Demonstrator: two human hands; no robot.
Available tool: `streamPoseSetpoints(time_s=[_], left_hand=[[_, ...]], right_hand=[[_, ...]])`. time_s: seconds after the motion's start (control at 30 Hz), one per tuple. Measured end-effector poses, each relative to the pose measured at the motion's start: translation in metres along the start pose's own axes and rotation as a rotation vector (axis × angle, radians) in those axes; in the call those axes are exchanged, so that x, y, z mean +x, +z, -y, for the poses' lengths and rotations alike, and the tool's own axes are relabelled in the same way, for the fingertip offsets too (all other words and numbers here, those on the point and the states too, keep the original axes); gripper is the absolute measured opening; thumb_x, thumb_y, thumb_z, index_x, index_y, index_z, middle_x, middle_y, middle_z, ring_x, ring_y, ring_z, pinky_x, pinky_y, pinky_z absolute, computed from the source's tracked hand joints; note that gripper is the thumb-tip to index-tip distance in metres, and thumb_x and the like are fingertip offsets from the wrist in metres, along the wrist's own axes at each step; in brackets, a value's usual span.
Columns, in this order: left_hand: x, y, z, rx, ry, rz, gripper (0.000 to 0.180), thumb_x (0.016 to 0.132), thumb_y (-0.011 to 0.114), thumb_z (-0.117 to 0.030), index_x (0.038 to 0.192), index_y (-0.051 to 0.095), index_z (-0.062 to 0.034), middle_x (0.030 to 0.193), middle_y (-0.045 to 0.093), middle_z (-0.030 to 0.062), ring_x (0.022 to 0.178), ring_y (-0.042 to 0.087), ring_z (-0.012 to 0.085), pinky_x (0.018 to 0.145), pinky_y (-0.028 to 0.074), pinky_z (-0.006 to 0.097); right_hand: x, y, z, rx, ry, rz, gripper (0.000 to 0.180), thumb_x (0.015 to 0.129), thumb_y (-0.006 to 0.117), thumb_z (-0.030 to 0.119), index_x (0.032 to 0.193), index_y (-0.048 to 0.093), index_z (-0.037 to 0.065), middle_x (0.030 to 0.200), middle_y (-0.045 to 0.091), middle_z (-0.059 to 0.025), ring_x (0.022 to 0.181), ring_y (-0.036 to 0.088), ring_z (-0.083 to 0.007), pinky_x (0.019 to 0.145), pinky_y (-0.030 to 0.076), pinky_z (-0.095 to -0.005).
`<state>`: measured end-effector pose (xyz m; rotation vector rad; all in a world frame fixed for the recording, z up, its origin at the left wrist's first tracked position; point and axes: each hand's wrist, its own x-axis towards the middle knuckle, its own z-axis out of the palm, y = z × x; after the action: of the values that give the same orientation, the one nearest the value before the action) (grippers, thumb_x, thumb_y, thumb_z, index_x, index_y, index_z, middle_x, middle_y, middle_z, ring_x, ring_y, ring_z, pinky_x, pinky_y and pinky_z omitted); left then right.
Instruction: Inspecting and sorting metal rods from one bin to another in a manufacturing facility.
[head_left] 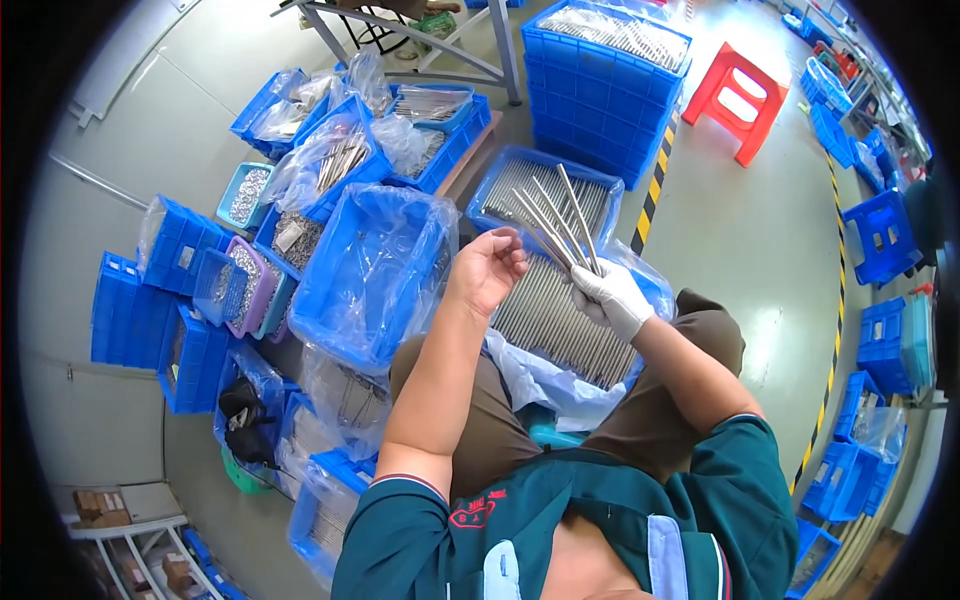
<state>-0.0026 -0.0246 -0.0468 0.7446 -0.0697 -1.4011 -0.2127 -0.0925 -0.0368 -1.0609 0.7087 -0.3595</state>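
You wore a dark teal, short-sleeved shirt (620, 492), open at the neck, with pale blue flaps (500, 572) on both sides of the opening and a small red print (471, 511), partly ringed by an oval outline, on the left chest. Thin red and white trim edged your left sleeve (395, 530), and a white and red stripe (720, 566) marked the shirt's right side. Brown trousers (640, 435) covered your legs, your left hand (488, 266) was bare, and a whitish glove fitted your right hand (608, 292) to the wrist.
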Motion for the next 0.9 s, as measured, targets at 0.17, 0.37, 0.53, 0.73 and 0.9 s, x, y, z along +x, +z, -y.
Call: streamPoseSetpoints(time_s=[0.17, 0.37, 0.53, 0.73, 0.9], left_hand=[[-0.009, 0.02, -0.006, 0.062, 0.022, 0.276, 0.019, 0.083, 0.052, -0.004, 0.1, 0.058, 0.0021, 0.076, 0.054, 0.0063, 0.066, 0.049, 0.0157, 0.059, 0.041, 0.028], [-0.012, 0.029, 0.0, 0.324, 0.157, 0.131, 0.011, 0.083, 0.057, -0.007, 0.092, 0.062, -0.0017, 0.066, 0.053, -0.0003, 0.056, 0.046, 0.0085, 0.052, 0.037, 0.022], [-0.013, 0.028, 0.0, 0.483, 0.247, 0.113, 0.01, 0.085, 0.057, -0.011, 0.089, 0.063, -0.0028, 0.063, 0.051, -0.0018, 0.054, 0.044, 0.0072, 0.05, 0.034, 0.022], [-0.012, 0.025, -0.011, 0.195, 0.263, 0.089, 0.023, 0.09, 0.056, -0.023, 0.091, 0.063, -0.0013, 0.062, 0.048, -0.0009, 0.056, 0.044, 0.0086, 0.05, 0.033, 0.022], [-0.01, 0.015, -0.018, 0.193, 0.157, 0.241, 0.029, 0.09, 0.056, -0.026, 0.095, 0.062, 0.0024, 0.066, 0.05, -0.0001, 0.055, 0.043, 0.009, 0.05, 0.034, 0.023]], right_hand=[[-0.006, -0.004, 0.002, 0.053, 0.048, 0.102, 0.029, 0.09, 0.054, 0.034, 0.093, 0.057, 0.006, 0.058, 0.05, 0.0007, 0.039, 0.037, -0.0045, 0.036, 0.025, -0.0188], [-0.007, -0.003, 0.001, 0.058, 0.055, 0.104, 0.028, 0.091, 0.054, 0.034, 0.094, 0.057, 0.006, 0.059, 0.051, 0.0007, 0.039, 0.037, -0.0042, 0.036, 0.026, -0.0182], [-0.007, -0.003, 0.0, 0.037, 0.058, 0.088, 0.027, 0.091, 0.053, 0.033, 0.095, 0.058, 0.006, 0.059, 0.052, 0.0006, 0.04, 0.038, -0.0037, 0.036, 0.028, -0.0175], [-0.011, -0.003, 0.001, 0.028, 0.043, 0.129, 0.028, 0.093, 0.05, 0.034, 0.095, 0.058, 0.007, 0.06, 0.053, 0.0006, 0.04, 0.04, -0.0031, 0.035, 0.029, -0.0163], [-0.014, 0.0, 0.002, 0.014, 0.07, 0.199, 0.032, 0.094, 0.047, 0.038, 0.093, 0.056, 0.008, 0.06, 0.054, 0.0008, 0.039, 0.04, -0.0034, 0.035, 0.029, -0.0165]])
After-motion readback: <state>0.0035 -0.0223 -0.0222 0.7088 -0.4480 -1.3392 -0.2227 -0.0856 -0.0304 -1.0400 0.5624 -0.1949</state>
